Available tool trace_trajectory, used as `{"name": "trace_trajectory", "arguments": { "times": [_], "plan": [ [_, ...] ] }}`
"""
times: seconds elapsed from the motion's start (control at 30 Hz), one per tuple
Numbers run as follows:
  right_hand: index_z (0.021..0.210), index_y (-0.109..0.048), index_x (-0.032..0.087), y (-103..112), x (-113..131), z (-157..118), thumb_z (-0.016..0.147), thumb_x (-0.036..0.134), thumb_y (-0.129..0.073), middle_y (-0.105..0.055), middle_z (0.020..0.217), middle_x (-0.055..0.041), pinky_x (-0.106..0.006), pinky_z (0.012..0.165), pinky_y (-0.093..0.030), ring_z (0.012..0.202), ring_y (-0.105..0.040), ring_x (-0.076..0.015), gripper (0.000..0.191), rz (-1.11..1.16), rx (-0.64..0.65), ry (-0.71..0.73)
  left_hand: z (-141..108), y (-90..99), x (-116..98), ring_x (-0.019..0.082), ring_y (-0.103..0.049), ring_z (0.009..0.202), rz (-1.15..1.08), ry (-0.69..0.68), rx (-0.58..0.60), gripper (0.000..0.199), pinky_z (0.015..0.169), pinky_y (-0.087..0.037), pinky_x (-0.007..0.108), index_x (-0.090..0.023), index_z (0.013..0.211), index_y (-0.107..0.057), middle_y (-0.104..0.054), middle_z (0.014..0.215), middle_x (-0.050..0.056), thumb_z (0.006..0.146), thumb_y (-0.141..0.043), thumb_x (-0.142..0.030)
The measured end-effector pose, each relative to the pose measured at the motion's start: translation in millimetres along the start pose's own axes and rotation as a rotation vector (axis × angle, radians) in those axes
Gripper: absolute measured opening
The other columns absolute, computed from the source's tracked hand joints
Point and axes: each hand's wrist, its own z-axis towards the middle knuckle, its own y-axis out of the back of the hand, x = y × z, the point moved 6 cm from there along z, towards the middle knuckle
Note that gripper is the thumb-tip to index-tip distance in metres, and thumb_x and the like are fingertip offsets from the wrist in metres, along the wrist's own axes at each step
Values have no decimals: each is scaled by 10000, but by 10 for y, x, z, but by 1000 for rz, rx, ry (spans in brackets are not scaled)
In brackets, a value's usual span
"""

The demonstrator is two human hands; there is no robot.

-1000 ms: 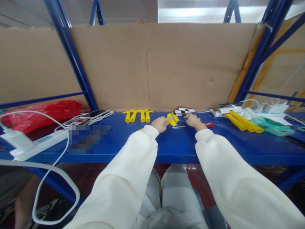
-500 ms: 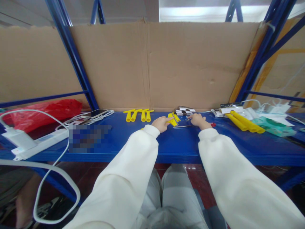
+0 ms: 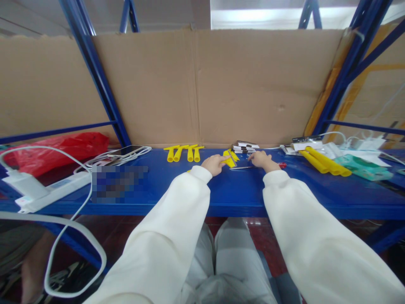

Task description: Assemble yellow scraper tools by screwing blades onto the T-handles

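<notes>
The left hand [image 3: 214, 164] is low over the blue tabletop [image 3: 234, 192], its index finger stretched out onto a flat yellow plastic piece [image 3: 228, 161] that lies near the middle, in front of a little stack of black-and-white packets [image 3: 245, 147]. The other fingers of that hand are curled in, and I cannot tell whether the thumb pinches the piece or the hand only presses on it. The right hand [image 3: 262, 159] is just right of the packets, fingers bent and tips drawn near each other beside some tiny metal bits [image 3: 249, 156]; these are too small to make out, nor can I tell whether one is held. A red-handled screwdriver [image 3: 281, 165] lies across the tabletop, its handle right of the right wrist, the middle hidden, the thin shaft showing between the two hands.

To the left of the left hand, four yellow T-shaped handles [image 3: 177, 154] stretch in a row, round ends facing the person, crossbars toward the cardboard panel [image 3: 202, 88]. Over on the right are yellow tubes [image 3: 322, 160] next to a green packet [image 3: 363, 167]; on the far left, a red plastic bag [image 3: 63, 150] and a white power strip [image 3: 53, 193]
</notes>
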Motion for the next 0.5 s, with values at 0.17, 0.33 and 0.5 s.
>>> {"name": "trace_trajectory", "arguments": {
  "times": [0.17, 0.33, 0.5],
  "plan": [
    [933, -776, 242, 2, -1, 6, 813, 188, -612, -675, 1176, -151, -613, 1051, -341, 1274, -475, -373, 211, 5, -18, -9, 5, -3, 1, 216, -638, 1128, -1, -7, -5, 478, 991, -469, 295, -289, 1421, -539, -666, 1224, 71, 951, -485, -222],
    [933, -762, 231, 30, 54, -51, 839, 208, -573, -677, 1174, -135, -565, 1038, -374, 1258, -500, -348, 212, -59, -16, -20, -4, 3, -13, 224, -636, 1141, 0, 9, 11, 480, 991, -470, 302, -296, 1425, -533, -665, 1228, 70, 954, -481, -220],
    [936, -736, 208, 1, 54, -52, 826, 205, -582, -682, 1131, -133, -507, 1007, -416, 1212, -546, -327, 188, -52, 5, -77, -6, 9, -19, 226, -638, 1134, -3, 11, 8, 481, 982, -473, 301, -298, 1424, -534, -670, 1219, 69, 952, -484, -222]
  ]
}}
